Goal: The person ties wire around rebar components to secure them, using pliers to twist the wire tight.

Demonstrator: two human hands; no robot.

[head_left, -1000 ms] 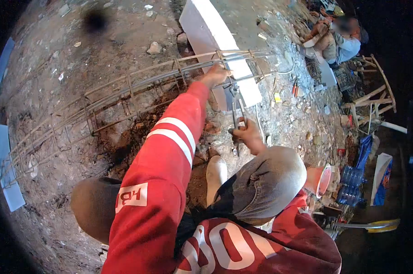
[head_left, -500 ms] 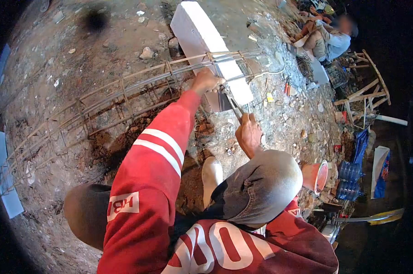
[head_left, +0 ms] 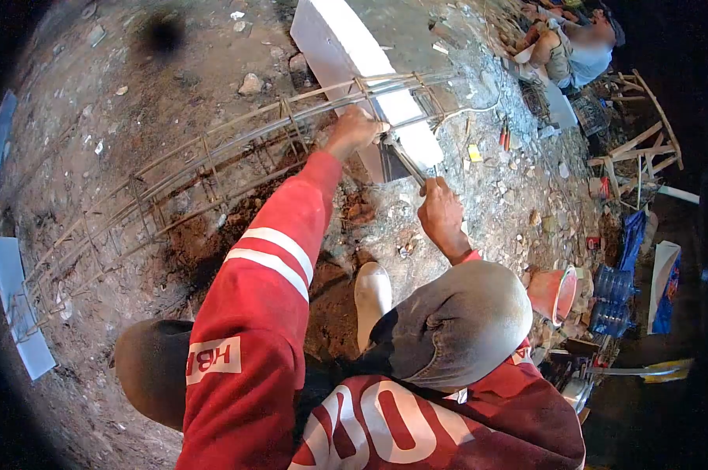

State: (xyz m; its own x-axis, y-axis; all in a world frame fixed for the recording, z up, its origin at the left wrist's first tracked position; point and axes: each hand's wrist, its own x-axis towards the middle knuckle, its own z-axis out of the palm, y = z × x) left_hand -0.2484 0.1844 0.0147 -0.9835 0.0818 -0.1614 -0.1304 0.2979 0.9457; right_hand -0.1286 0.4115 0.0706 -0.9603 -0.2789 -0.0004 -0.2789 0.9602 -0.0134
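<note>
- Working w/ both hands at the R end of one rebar cage [head_left: 285, 108], lying just ahead of us; its long axis runs left-right across our front, R end angled farther away.
- Our L hand [head_left: 355, 130] is nearer: it's on the cage, fingers curled in, w/ the pincers' head right by the fingertips. Whether it grips bar or wire, we can't tell.
- Our R hand [head_left: 441, 210] sits closer to our body, off the cage, closed around the handles of the pincers [head_left: 407, 163]; handles look nearly together.
- Pincers slant from R hand up to L hand, so their axis cuts across the cage's, approx. crosswise.
- Under the cage's R end: 1 white block [head_left: 405, 107], also set crosswise. At its far L end: 1 pale block [head_left: 18, 290]; 1 more pale slab [head_left: 1, 131] beyond, apart from the cage.
- Count: 1 cage, 1 pincers, 2 hands, 3 blocks/slabs in all.
- Off to R: 1 bucket [head_left: 543, 294] tipped over, 1 wooden frame [head_left: 640, 146], 1 co-worker [head_left: 590, 59] seated, well apart. Small bits on the ground: too many/blurred to count.
</note>
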